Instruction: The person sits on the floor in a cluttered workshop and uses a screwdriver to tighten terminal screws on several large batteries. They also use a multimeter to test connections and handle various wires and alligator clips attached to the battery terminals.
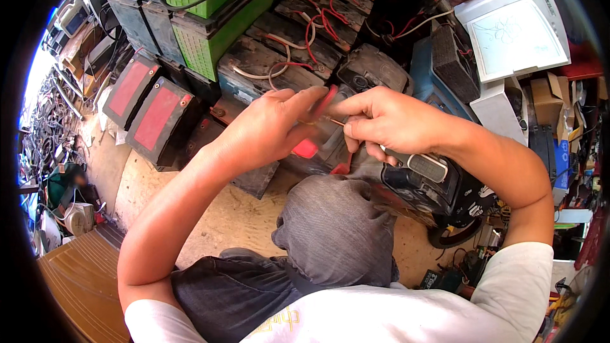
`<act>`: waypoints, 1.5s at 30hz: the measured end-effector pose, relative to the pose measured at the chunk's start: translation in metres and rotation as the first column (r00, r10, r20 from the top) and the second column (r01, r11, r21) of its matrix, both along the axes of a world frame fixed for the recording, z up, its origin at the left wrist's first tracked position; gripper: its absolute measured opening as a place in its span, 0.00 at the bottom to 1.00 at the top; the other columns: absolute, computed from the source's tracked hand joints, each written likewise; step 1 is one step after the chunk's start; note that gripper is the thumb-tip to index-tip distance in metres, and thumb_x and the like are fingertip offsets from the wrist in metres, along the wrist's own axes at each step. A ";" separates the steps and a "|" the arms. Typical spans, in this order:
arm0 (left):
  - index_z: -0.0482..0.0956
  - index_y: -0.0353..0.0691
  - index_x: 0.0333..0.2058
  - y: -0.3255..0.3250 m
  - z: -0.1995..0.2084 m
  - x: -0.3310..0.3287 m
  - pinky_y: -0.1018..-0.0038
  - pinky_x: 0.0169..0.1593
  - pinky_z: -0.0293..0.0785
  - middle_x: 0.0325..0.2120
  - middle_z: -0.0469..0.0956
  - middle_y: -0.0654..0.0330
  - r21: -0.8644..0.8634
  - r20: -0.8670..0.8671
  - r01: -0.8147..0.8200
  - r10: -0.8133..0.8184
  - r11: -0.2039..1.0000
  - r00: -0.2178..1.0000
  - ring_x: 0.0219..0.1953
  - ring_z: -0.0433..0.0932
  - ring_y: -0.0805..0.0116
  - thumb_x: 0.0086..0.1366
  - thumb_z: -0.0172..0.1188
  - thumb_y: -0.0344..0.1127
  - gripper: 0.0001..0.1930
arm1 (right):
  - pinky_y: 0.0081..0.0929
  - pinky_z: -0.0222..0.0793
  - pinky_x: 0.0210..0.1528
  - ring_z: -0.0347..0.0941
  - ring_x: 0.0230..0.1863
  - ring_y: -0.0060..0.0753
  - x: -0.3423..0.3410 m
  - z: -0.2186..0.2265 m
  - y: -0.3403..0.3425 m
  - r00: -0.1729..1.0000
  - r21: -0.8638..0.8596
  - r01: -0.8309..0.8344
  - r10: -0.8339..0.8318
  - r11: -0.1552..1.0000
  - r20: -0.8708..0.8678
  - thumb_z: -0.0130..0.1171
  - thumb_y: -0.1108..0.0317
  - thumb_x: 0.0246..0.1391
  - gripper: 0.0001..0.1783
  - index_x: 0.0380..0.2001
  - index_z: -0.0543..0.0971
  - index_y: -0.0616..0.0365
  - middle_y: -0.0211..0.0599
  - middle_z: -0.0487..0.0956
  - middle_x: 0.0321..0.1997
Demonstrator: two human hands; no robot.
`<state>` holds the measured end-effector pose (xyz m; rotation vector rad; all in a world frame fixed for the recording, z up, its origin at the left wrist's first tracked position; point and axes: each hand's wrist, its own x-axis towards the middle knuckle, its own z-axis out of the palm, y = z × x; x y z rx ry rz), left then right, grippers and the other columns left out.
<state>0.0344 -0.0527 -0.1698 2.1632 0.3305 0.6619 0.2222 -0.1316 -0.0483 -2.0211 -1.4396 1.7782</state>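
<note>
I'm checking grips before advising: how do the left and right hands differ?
The left hand has a blurred red strip at its fingertips; the right hand pinches a thin coppery piece between thumb and forefinger. The left hand's fingers point rightward, while the right hand's point leftward. Both hands are bare, with fingers bent, and close together.

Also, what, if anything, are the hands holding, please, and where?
Left hand: seemingly a red strip, exact hold blurred; right hand: seemingly a thin coppery piece, by one end.
</note>
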 end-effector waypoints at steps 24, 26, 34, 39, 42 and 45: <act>0.81 0.35 0.39 0.010 0.010 0.004 0.66 0.37 0.74 0.26 0.79 0.51 -0.221 -0.215 -0.106 0.058 0.970 0.975 0.25 0.79 0.62 0.61 0.58 0.28 0.09 | 0.18 0.63 0.14 0.66 0.15 0.17 -0.002 -0.007 -0.003 0.999 -0.016 0.044 -0.045 0.999 -0.016 0.44 0.76 0.55 0.26 0.60 0.66 0.65 0.30 0.70 0.21; 0.81 0.35 0.38 0.012 0.010 0.008 0.65 0.42 0.73 0.24 0.79 0.51 0.150 -0.057 -0.178 0.189 0.973 0.980 0.26 0.79 0.60 0.60 0.60 0.29 0.08 | 0.18 0.62 0.14 0.66 0.15 0.17 0.000 -0.005 -0.004 0.999 0.004 0.048 -0.048 0.999 -0.016 0.44 0.76 0.55 0.26 0.59 0.66 0.66 0.29 0.69 0.20; 0.80 0.33 0.35 0.012 0.015 0.020 0.63 0.44 0.72 0.27 0.80 0.49 -0.089 -0.180 -0.089 0.071 0.992 0.981 0.30 0.80 0.52 0.58 0.62 0.30 0.07 | 0.19 0.63 0.14 0.65 0.14 0.18 0.002 -0.004 -0.002 0.998 0.058 0.009 -0.012 0.998 0.054 0.44 0.76 0.54 0.26 0.58 0.65 0.70 0.29 0.69 0.20; 0.80 0.33 0.37 0.013 0.017 0.026 0.65 0.39 0.74 0.29 0.80 0.47 -0.134 -0.147 -0.072 0.052 0.988 0.988 0.34 0.80 0.50 0.59 0.60 0.28 0.08 | 0.20 0.64 0.15 0.67 0.15 0.19 0.002 -0.006 0.004 0.990 0.089 0.000 -0.013 0.996 0.144 0.43 0.76 0.53 0.28 0.59 0.65 0.71 0.30 0.69 0.21; 0.80 0.33 0.38 0.014 0.016 0.027 0.65 0.40 0.74 0.29 0.80 0.47 -0.227 -0.180 -0.093 0.053 0.969 0.982 0.35 0.80 0.49 0.58 0.60 0.28 0.09 | 0.21 0.65 0.15 0.67 0.15 0.20 0.002 -0.005 0.007 0.980 0.084 -0.014 -0.003 0.996 0.198 0.43 0.77 0.52 0.29 0.59 0.65 0.71 0.31 0.69 0.21; 0.80 0.33 0.38 0.014 0.017 0.029 0.66 0.41 0.74 0.30 0.80 0.47 -0.226 -0.133 -0.077 0.047 0.971 0.990 0.36 0.81 0.52 0.58 0.60 0.27 0.09 | 0.22 0.66 0.15 0.67 0.15 0.21 0.002 -0.006 0.009 0.981 0.077 -0.009 -0.006 0.997 0.192 0.43 0.77 0.52 0.29 0.59 0.65 0.72 0.32 0.70 0.22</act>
